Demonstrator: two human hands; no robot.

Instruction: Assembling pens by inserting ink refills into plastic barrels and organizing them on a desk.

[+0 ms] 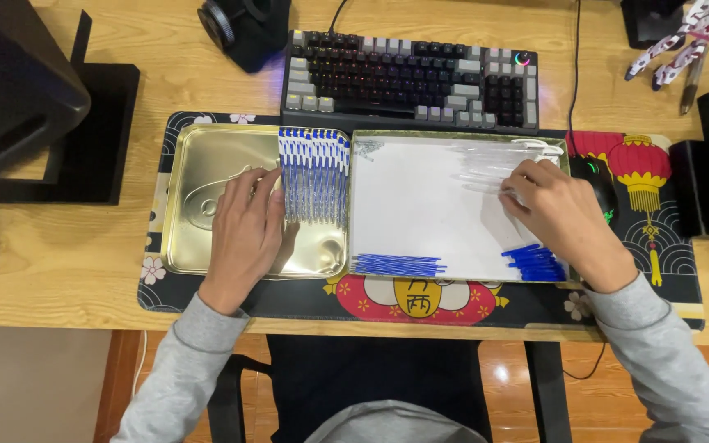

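A neat row of blue-and-white pens (315, 176) already lies in the shallow gold metal tray (207, 156), steadied by the flat, open left hand (246, 230). In the white-lined tray (420, 205), the right hand (564, 209) pinches a clear pen barrel (486, 179), while blue refills (397, 264) and blue caps (535, 261) lie unassembled.

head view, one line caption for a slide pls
Left hand steadies a row of blue-capped pens in a gold tin; right hand touches clear barrels.

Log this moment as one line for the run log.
left hand: resting on row of blue-capped pens in gold tin tray | right hand: on clear pen barrels in white-lined tray
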